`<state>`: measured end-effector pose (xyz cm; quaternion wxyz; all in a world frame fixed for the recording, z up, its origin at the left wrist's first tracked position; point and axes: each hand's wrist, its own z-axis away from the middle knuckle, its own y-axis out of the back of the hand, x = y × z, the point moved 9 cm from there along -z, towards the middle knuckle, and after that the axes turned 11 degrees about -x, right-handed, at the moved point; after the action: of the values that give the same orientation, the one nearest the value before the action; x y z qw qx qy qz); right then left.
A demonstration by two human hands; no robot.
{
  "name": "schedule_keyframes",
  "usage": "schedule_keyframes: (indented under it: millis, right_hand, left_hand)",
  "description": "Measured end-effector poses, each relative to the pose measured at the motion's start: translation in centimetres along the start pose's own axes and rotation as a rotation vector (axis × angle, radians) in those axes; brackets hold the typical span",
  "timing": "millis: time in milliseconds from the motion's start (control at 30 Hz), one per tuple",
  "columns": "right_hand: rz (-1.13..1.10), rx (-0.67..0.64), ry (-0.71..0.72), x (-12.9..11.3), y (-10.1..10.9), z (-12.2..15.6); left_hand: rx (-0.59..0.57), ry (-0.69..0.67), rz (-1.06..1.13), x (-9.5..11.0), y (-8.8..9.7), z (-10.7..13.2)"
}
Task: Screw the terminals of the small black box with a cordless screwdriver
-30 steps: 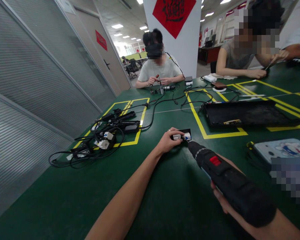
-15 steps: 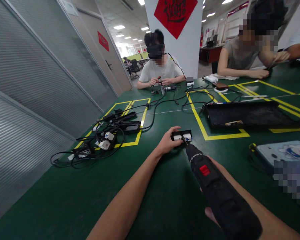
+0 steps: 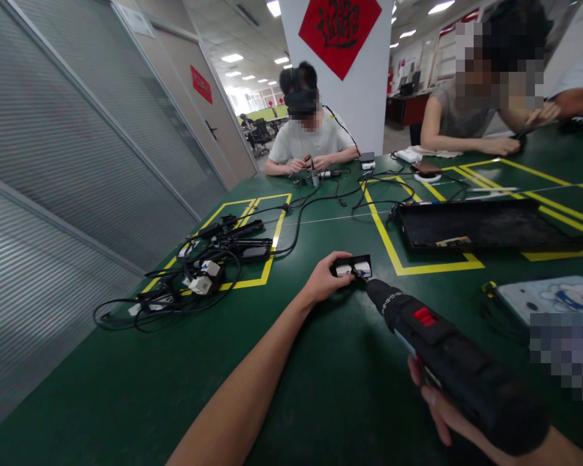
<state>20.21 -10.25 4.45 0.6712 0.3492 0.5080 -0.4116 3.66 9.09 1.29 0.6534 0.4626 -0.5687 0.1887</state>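
My left hand [image 3: 324,279] grips the left end of a small black housing with two white blocks [image 3: 362,268] in it, on the green table. My right hand [image 3: 434,398] is wrapped round the handle of a black cordless drill [image 3: 447,353] with a red switch on top. The drill points forward and left. Its bit tip is at the near side of the housing, by the white blocks; whether it touches a screw cannot be made out.
Tangled black cables and parts [image 3: 208,265] lie at the left within yellow tape. A long black tray [image 3: 476,226] sits at the right, with a blue patterned case [image 3: 554,301] nearer me. Across the table a person [image 3: 311,139] works; another person [image 3: 466,116] sits at the right.
The drill's rear has swung to the right and its body now lies more slanted, while the bit stays at the housing. My left hand keeps its hold, almost unmoved.
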Motion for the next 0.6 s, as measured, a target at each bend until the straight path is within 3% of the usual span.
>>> schedule_keyframes:
  millis: [167, 600]
  right_hand:
    - [-0.095, -0.046, -0.074, -2.4, -0.1, 0.0]
    - [-0.087, -0.041, -0.114, -2.6, -0.2, -0.2]
  left_hand:
    - [-0.018, 0.02, 0.033, -0.3, -0.1, -0.1]
    - [-0.041, 0.018, 0.08, -0.6, -0.1, -0.2]
